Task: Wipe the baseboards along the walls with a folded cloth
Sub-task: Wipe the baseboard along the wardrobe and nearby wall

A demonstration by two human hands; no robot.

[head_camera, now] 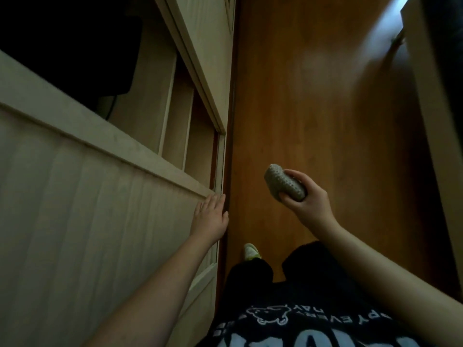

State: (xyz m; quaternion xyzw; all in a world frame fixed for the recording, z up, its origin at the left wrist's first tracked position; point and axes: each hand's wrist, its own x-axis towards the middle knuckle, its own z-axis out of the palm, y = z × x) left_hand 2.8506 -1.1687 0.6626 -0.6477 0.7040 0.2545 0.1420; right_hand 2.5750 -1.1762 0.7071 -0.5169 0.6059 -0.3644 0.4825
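**A:** What's nearest the camera?

**B:** A dark printed shirt at the bottom edge, with dark trousers below it and one pale shoe on the wooden floor.

**A:** And the hands?

**B:** The left hand is laid flat, fingers straight and together, against the pale panelled cabinet front, right at its corner edge. It holds nothing.

**A:** The other one?

**B:** The right hand is raised over the floor, well apart from the cabinet, with fingers and thumb curled round the folded cloth. The cloth is grey with a bumpy weave, bunched into a rounded pad that sticks out past the fingers toward the left.

**A:** Is the cloth touching any baseboard?

**B:** No, it is in the air, touching only the hand.

**A:** Where is the baseboard, then?

**B:** A dark strip runs where the cabinet side meets the floor; it may be the baseboard, but the light is too dim to be sure.

**A:** Farther on?

**B:** An open recess in the cabinet with upright dividers, a black object above it, and at far right a blurred pale piece of furniture.
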